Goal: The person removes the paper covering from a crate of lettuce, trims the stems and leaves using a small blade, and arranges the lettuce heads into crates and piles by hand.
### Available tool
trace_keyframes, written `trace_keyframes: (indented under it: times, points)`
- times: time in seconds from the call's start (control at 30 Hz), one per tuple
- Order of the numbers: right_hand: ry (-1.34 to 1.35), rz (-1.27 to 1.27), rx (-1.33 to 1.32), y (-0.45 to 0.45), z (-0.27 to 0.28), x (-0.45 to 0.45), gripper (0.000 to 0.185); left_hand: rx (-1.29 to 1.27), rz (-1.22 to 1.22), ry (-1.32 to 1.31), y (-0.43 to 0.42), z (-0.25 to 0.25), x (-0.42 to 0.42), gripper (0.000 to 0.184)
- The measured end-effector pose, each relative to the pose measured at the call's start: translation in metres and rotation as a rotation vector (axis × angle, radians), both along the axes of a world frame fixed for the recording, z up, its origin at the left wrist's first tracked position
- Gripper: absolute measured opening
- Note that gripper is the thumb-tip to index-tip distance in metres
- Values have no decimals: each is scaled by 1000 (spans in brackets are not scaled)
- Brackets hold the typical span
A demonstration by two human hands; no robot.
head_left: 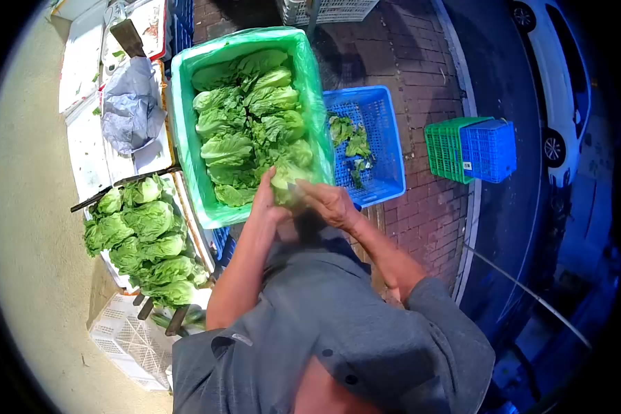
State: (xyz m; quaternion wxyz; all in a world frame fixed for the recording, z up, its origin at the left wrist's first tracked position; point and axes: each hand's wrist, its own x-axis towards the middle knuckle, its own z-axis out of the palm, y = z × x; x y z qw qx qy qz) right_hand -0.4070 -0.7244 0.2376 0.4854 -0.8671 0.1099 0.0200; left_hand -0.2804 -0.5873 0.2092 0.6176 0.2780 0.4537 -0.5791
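Between my two hands is a pale green lettuce head (288, 181), at the near right corner of a crate lined with green plastic (188, 172). My left hand (268, 199) is closed round its left side. From the right, my right hand (328, 204) presses its fingers against the same lettuce; a small dark spot shows at its fingertips, too small to name. Rows of lettuce heads (245, 117) lie packed inside the lined crate. The underside of the held lettuce is hidden.
A blue basket (393, 155) with loose leaves (357, 143) stands right of the crate. More lettuces (148, 224) are piled on the left, near a crumpled grey plastic bag (130, 107). Green (448, 148) and blue (493, 150) crates stand by the kerb, near a white car (555, 83).
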Motion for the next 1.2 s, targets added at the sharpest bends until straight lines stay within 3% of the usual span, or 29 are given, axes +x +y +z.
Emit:
trace_keyframes:
  times: [0.1, 0.2, 0.3, 0.37, 0.43, 0.47, 0.5, 0.57, 0.67, 0.77, 0.83, 0.87, 0.9, 0.93, 1.03, 1.07, 1.1, 1.2]
  points:
    - [-9, -22, -37, 1, -3, -2, 36, -39, 51, -12, -1, -14, -5, 54]
    - [-166, -196, 13, -3, -24, -14, 34, -67, 114, -13, -2, -22, -4, 54]
    - [143, -732, 556, -28, -82, -53, 44, -109, 227, -91, -3, -16, -2, 56]
    - [28, -927, 735, -53, -80, -57, 54, -202, 258, -220, -1, -6, 1, 60]
    - [230, -1311, 1058, -73, -65, -51, 61, -217, 280, -274, 6, 3, 6, 64]
    - [279, -1411, 1075, -82, -76, -57, 62, -236, 290, -318, 13, 19, 10, 64]
    - [263, -1366, 1169, -96, -99, -79, 60, -245, 308, -367, 21, 36, 13, 65]
    - [381, -1388, 907, -93, -91, -74, 56, -217, 388, -485, 46, 47, 19, 64]
    - [446, -1217, 859, -89, -103, -82, 56, -272, 652, -643, 105, 45, 25, 59]
    - [520, -1055, 816, -72, -118, -52, 51, 61, 904, -853, 191, 74, 35, 56]
    - [581, -999, 767, -64, -118, -49, 49, 51, 996, -855, 250, 93, 39, 47]
    - [608, -984, 751, -62, -120, -48, 49, 490, 1048, -633, 265, 104, 38, 47]
    - [636, -971, 733, -64, -125, -47, 48, 498, 1084, -867, 306, 57, 35, 53]
    - [663, -962, 713, -65, -126, -46, 47, 635, 1105, -812, 333, 61, 39, 46]
    - [707, -909, 640, -67, -132, -36, 48, 1036, 1136, -996, 429, 24, 37, 48]
    - [722, -897, 630, -66, -129, -31, 49, 1039, 1075, -1133, 447, 37, 35, 70]
    - [737, -890, 624, -63, -127, -25, 49, 1141, 1109, -1072, 474, 23, 34, 69]
    - [766, -869, 609, -49, -123, -2, 50, 1506, 853, -859, 528, 9, 36, 87]
